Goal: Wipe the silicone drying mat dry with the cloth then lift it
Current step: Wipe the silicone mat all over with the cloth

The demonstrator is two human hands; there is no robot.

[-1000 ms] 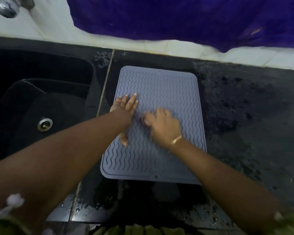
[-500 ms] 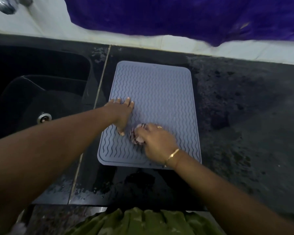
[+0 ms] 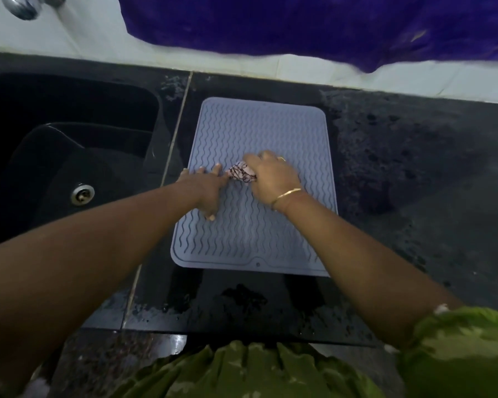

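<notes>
Mat: the silicone drying mat (image 3: 259,133) lies flat on the dark countertop (image 3: 414,168), just right of the sink, its long sides running away from the person; grey-blue, rectangular with rounded corners, a raised rim all round and a small notch with a hole in the middle of the near edge; rows of wavy ridges cover its whole face.
Cloth: the cloth (image 3: 241,173) is a small bunched wad, pale pink with dark thread-like lines, pressed onto the mat around its middle.
Right hand: the right hand (image 3: 272,175) is clenched over the cloth, knuckles up, fingers curled round the wad; a thin gold bangle (image 3: 286,195) circles the wrist.
Left hand: the left hand (image 3: 207,186) lies released and flat on the mat's left half, fingers spread, fingertips just beside the cloth, thumb pointing back toward the person.
Counter: black speckled stone, glossy, beaded with water near the front edge; a pale seam runs between mat and sink.
Sink: the sink (image 3: 69,156) is black and moulded, with a round metal drain (image 3: 82,194).
Behind: white tiled ledge; a purple fabric (image 3: 314,24) hangs over it.
</notes>
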